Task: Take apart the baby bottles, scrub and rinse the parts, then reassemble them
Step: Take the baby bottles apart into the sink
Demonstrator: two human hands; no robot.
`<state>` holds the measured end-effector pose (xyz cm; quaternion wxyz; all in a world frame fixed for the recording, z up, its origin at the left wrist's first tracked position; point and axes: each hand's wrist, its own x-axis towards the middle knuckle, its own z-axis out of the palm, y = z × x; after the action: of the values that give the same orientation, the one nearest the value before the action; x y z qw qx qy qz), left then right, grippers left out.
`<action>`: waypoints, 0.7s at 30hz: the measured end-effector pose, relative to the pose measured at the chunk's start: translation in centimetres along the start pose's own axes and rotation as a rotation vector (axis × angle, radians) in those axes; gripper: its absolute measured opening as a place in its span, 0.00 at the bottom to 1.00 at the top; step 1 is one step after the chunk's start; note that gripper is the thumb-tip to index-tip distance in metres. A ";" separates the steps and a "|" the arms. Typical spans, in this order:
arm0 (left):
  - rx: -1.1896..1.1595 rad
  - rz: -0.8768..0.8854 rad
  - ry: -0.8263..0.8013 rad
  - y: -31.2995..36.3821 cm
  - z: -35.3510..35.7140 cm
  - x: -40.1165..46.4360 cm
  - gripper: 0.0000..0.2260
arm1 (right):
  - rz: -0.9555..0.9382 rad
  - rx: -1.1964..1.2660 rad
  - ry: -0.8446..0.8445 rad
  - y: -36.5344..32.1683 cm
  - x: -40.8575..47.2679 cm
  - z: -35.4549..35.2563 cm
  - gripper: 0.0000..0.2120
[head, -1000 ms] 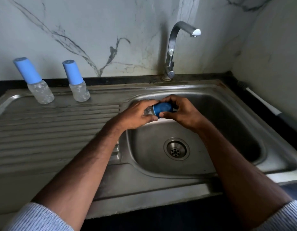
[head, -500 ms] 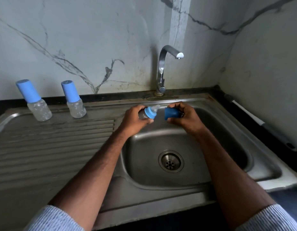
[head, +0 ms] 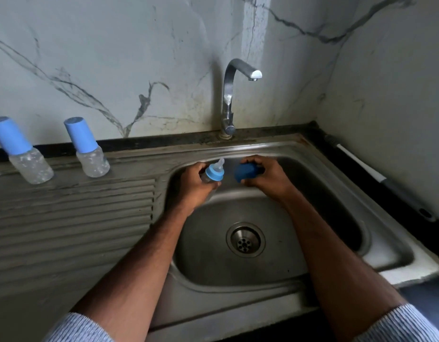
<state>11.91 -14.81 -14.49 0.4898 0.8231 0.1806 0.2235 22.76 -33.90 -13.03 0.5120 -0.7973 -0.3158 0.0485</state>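
Note:
Over the steel sink basin (head: 336,218), my left hand (head: 195,183) grips a small clear baby bottle (head: 213,172) with a light blue collar and a clear teat pointing up and to the right. My right hand (head: 265,177) holds the bottle's blue cap (head: 246,172), pulled off and a short gap to the right of the teat. Two more capped baby bottles stand on the drainboard at the left: one (head: 23,154) at the far edge, the other (head: 89,150) nearer the basin. Most of the held bottle's body is hidden by my fingers.
A chrome tap (head: 229,95) rises behind the basin, with no water running. The drain (head: 245,239) sits at the basin's centre. The ribbed drainboard (head: 72,218) spreads to the left. A long white-handled tool (head: 366,170) lies along the dark counter edge at the right wall.
The blue cap has come off the bottle: my right hand drew it to the right, baring the teat. The view tilted up, so both hands sit higher in the frame.

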 end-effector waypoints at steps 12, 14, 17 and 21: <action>0.039 0.006 -0.068 0.8 1.7 0.0 0.18 | 0.142 -0.372 -0.073 2.2 -0.3 -3.0 0.24; 0.035 0.012 -0.076 0.7 1.7 0.1 0.18 | 0.202 -0.417 -0.095 3.9 -0.6 -4.1 0.26; 0.024 0.021 -0.090 0.7 1.9 0.1 0.18 | 0.290 -0.537 -0.159 6.2 -0.9 -4.9 0.26; 0.023 0.020 -0.099 0.4 2.4 0.2 0.22 | 0.368 -0.631 -0.143 7.7 -0.7 -4.8 0.25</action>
<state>13.38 -16.67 -15.12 0.4865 0.8405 0.1502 0.1852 27.60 -40.19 -17.51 0.2005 -0.9540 -0.2014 0.0956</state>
